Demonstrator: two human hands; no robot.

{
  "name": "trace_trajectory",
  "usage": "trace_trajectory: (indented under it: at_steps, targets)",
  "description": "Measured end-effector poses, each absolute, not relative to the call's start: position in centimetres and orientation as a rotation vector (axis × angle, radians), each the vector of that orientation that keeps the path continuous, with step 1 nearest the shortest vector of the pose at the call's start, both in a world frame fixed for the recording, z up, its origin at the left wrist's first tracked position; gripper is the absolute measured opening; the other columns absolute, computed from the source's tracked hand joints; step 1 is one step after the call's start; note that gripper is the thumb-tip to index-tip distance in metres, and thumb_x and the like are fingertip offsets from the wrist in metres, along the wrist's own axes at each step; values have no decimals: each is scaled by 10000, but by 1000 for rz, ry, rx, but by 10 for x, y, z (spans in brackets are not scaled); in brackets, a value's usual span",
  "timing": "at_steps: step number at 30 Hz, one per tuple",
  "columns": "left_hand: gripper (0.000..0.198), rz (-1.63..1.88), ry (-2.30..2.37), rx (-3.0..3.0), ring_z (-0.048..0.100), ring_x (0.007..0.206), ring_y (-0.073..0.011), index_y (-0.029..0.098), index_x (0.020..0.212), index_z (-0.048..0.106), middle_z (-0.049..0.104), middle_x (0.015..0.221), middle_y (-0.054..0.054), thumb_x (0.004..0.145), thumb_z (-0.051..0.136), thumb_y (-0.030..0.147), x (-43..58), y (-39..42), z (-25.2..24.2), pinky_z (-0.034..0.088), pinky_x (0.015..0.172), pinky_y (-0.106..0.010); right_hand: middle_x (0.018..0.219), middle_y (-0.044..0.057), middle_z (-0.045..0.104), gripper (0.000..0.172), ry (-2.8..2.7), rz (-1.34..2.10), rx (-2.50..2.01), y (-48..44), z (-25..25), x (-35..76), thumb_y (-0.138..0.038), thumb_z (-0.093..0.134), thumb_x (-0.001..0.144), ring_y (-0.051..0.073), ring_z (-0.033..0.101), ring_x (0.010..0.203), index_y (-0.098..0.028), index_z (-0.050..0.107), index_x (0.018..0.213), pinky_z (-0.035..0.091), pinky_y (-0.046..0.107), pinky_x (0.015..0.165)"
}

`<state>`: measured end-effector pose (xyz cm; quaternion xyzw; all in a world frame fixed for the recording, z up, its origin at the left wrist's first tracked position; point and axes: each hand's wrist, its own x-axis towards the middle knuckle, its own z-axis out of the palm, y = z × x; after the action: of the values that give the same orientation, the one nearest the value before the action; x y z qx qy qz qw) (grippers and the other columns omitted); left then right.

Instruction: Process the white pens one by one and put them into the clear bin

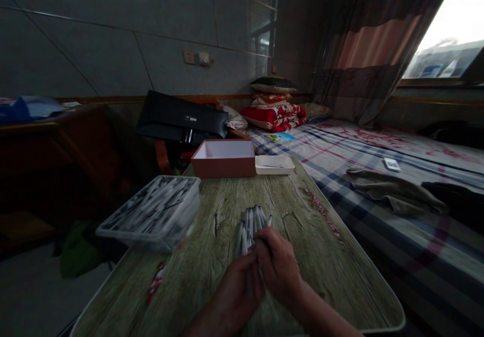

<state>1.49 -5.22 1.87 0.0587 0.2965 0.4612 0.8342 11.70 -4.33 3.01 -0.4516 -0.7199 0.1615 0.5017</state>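
A bundle of several thin white pens point(252, 223) lies on the wood-patterned table point(333, 271), tips pointing away from me. My left hand point(238, 289) is curled around the near end of the bundle from the left. My right hand point(278, 264) is closed over the same end from the right, fingers pressed against the pens. Both hands meet low in the middle of the view. The near ends of the pens are hidden under my fingers.
A clear plastic tub point(153, 213) with more pens sits at the table's left edge. A brown cardboard box point(224, 158) and a small white tray point(274, 164) stand at the far end. A bed with a checked sheet point(378, 186) runs along the right.
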Motion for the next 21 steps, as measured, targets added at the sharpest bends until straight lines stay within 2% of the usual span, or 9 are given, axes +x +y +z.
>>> trace_trajectory:
  at_steps: [4, 7, 11, 15, 19, 21]
  targets:
    - [175, 890, 605, 160, 689, 712, -198, 121, 639, 670, 670, 583, -66, 767, 551, 137, 18, -58, 26, 531, 629, -253, 754, 45, 581, 150, -1938, 245, -1178, -48, 33, 115, -172, 434, 876, 160, 530, 704, -177, 581, 850, 388, 273, 663]
    - [199, 901, 631, 126, 689, 719, -199, 131, 634, 674, 672, 581, -60, 772, 531, 144, 17, -56, 27, 537, 664, -268, 772, 58, 585, 164, -2018, 190, -1163, -47, 32, 114, -157, 426, 873, 183, 506, 744, -170, 589, 868, 377, 310, 708]
    - [251, 920, 662, 51, 676, 661, -155, 119, 639, 665, 691, 630, -67, 802, 474, 106, 16, -53, 25, 534, 650, -235, 755, 57, 574, 160, -2056, 140, -1093, -47, 29, 113, -142, 421, 868, 190, 485, 733, -161, 579, 860, 364, 339, 724]
    - [329, 958, 710, -23, 639, 557, -102, 122, 588, 614, 662, 582, -49, 846, 419, 64, 16, -52, 32, 510, 569, -176, 760, 59, 574, 167, -1984, 149, -1018, -47, 30, 114, -130, 406, 871, 185, 485, 731, -163, 570, 865, 378, 324, 710]
    - [225, 975, 735, -70, 644, 590, -106, 89, 752, 632, 678, 685, -67, 879, 446, 94, 14, -50, 38, 504, 535, -177, 788, 55, 580, 152, -1794, 159, -1082, -33, 31, 133, -156, 410, 883, 188, 518, 798, -177, 558, 858, 397, 321, 761]
    - [156, 934, 744, -76, 614, 551, -95, 94, 853, 622, 665, 720, -65, 886, 476, 141, 11, -50, 35, 454, 449, -159, 818, 56, 591, 155, -1637, 202, -1223, -20, 28, 147, -189, 404, 892, 182, 542, 810, -180, 555, 861, 407, 301, 751]
